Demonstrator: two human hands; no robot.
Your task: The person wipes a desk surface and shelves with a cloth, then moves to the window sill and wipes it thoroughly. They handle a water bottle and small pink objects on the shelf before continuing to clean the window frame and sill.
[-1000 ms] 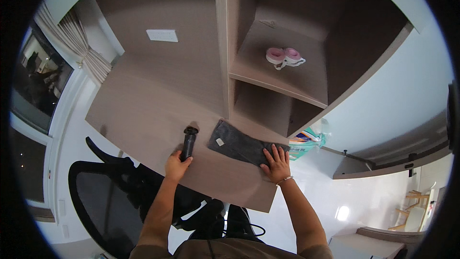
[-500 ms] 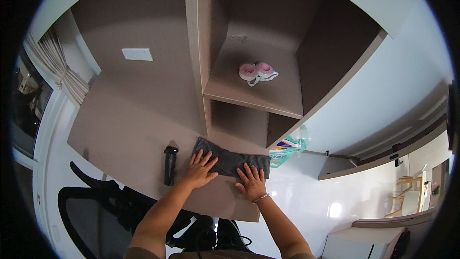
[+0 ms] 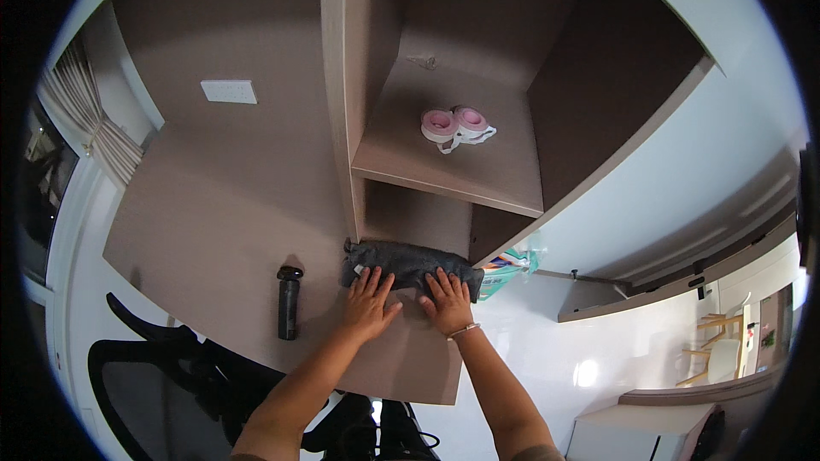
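A dark grey cloth (image 3: 410, 258), bunched into a long roll, lies across the desk just in front of the lower shelf opening. My left hand (image 3: 369, 306) rests its spread fingertips on the near edge of the cloth, close to a small white tag. Toward the cloth's right end, my right hand (image 3: 448, 302) presses with its fingers stretched out; a bracelet circles that wrist. Neither hand grips the cloth. To the left of my left hand, a black cylindrical bottle (image 3: 289, 303) stands on the desk.
Two pink-and-white rolls (image 3: 454, 125) sit on the upper shelf (image 3: 444, 175). A green plastic package (image 3: 506, 273) is beyond the desk's right edge. A black mesh chair (image 3: 162, 384) stands at the near left. The brown desk (image 3: 213, 230) reaches left toward a curtain (image 3: 94, 111).
The cloth has gone from lying flatter to a thicker roll farther from me. Both hands have moved forward with it, and the view has shifted slightly.
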